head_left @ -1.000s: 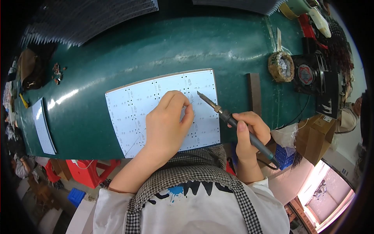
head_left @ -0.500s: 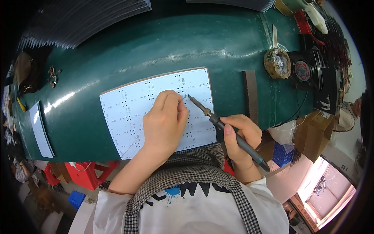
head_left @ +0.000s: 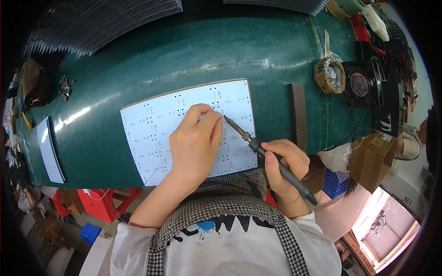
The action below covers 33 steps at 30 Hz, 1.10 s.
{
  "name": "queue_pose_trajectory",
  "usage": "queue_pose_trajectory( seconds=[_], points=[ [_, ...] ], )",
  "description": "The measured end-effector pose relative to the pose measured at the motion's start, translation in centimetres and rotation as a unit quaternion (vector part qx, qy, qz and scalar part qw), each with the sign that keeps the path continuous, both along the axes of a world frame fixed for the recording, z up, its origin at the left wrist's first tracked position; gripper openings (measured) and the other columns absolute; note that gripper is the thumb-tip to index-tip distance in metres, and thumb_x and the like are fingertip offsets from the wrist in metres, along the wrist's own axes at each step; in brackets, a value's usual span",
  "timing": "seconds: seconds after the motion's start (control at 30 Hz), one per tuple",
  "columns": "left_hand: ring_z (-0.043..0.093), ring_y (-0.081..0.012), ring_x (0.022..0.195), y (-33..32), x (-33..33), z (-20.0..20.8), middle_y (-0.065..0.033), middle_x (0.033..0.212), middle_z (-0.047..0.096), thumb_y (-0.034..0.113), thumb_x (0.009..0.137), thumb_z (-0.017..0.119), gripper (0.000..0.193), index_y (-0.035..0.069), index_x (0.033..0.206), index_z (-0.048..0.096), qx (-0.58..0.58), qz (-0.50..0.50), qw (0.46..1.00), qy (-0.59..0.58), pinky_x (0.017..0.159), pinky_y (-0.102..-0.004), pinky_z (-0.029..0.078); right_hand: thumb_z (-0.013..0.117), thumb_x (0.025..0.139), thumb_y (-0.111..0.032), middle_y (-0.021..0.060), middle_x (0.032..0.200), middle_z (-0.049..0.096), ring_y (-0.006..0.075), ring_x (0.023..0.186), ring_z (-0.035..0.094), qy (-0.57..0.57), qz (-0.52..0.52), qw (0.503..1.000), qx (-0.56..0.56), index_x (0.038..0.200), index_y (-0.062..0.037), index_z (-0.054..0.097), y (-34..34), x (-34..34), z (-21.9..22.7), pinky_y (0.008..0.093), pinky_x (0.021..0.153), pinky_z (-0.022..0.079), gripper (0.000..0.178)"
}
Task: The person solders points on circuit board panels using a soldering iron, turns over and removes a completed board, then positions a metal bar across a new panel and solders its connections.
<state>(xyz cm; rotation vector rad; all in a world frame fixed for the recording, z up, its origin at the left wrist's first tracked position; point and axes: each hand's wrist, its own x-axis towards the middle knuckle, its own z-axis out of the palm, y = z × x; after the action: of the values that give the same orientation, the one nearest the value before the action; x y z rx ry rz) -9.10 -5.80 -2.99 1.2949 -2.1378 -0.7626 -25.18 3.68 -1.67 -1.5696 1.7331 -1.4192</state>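
A white circuit board panel (head_left: 156, 138), printed with rows of small marks and dark holes, lies on the green table (head_left: 184, 50) in front of me. Over its middle, my left hand (head_left: 195, 138) is closed in a pinch; a thin wire (head_left: 158, 169) trails from under that hand across the panel's lower left. My right hand (head_left: 286, 163) grips a soldering iron (head_left: 276, 158) like a pen, from the right. The iron's tip meets the panel just beside my left fingertips, which hide most of what they pinch.
A round tin of metallic cleaning wool (head_left: 330, 76) and a black fan-like device (head_left: 363, 83) stand at the right. A dark brown bar (head_left: 298, 115) lies beside the panel. Stacked panels (head_left: 101, 23) fill the far left, and another white panel (head_left: 50, 152) lies at the left edge.
My left fingers have curled in closer to the iron's tip. The tip has shifted slightly down and right, and the whole view has moved a little.
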Motion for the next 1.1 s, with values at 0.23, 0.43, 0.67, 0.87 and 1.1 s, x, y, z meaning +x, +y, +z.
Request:
queue_pose_trajectory(
  seconds=[0.23,0.43,0.67,0.87,1.1],
  points=[
    [0.059,-0.0255,0.062,2.3,1.4,1.1,-0.0095,0.091,0.059,-0.003,0.076,0.064,0.016,0.002,0.088,0.054,0.08,-0.056,0.994,0.051,0.054,-0.0338,0.048,0.064,0.074,-0.006,0.0123,0.067,0.064,0.0229,0.056,0.063,-0.018,0.003,1.0,-0.018,0.083,0.0026,0.065,2.1,-0.6,0.0,0.0297,0.053,0.05,0.012],
    [0.055,-0.017,0.058,2.4,0.9,0.1,-0.0094,0.092,0.062,-0.005,0.078,0.062,0.013,0.001,0.088,0.056,0.028,-0.031,0.999,0.03,0.049,-0.0266,0.044,0.064,0.073,-0.006,0.0118,0.065,0.064,0.0234,0.054,0.063,0.016,0.01,1.0,-0.025,0.083,0.0024,0.065,2.0,-0.1,-0.2,0.029,0.05,0.05,0.012],
    [0.06,-0.0223,0.06,2.5,0.5,-0.1,-0.0062,0.09,0.059,0.0,0.075,0.066,0.013,0.002,0.085,0.058,-0.019,-0.025,0.999,-0.01,0.05,-0.031,0.048,0.065,0.072,-0.003,0.0126,0.067,0.065,0.0235,0.055,0.064,0.02,0.019,1.0,-0.008,0.083,0.0025,0.065,2.0,0.1,-0.2,0.0287,0.051,0.05,0.012],
    [0.06,-0.0213,0.06,2.7,0.9,0.4,-0.0036,0.092,0.06,0.007,0.078,0.067,0.007,0.006,0.085,0.063,-0.003,-0.031,0.999,-0.044,0.049,-0.0312,0.047,0.065,0.072,-0.003,0.0126,0.066,0.065,0.0236,0.055,0.064,0.006,0.024,1.0,-0.003,0.083,0.0025,0.065,2.9,0.2,-0.2,0.0285,0.051,0.05,0.012],
    [0.06,-0.0239,0.063,4.3,1.8,1.1,-0.007,0.091,0.059,0.001,0.077,0.066,0.012,0.003,0.084,0.056,0.066,-0.063,0.996,0.003,0.052,-0.0335,0.048,0.064,0.074,-0.007,0.0114,0.063,0.063,0.0238,0.052,0.063,0.019,0.006,0.999,-0.044,0.082,0.0015,0.065,4.4,0.1,-0.3,0.0301,0.049,0.05,0.011]
  ],
)
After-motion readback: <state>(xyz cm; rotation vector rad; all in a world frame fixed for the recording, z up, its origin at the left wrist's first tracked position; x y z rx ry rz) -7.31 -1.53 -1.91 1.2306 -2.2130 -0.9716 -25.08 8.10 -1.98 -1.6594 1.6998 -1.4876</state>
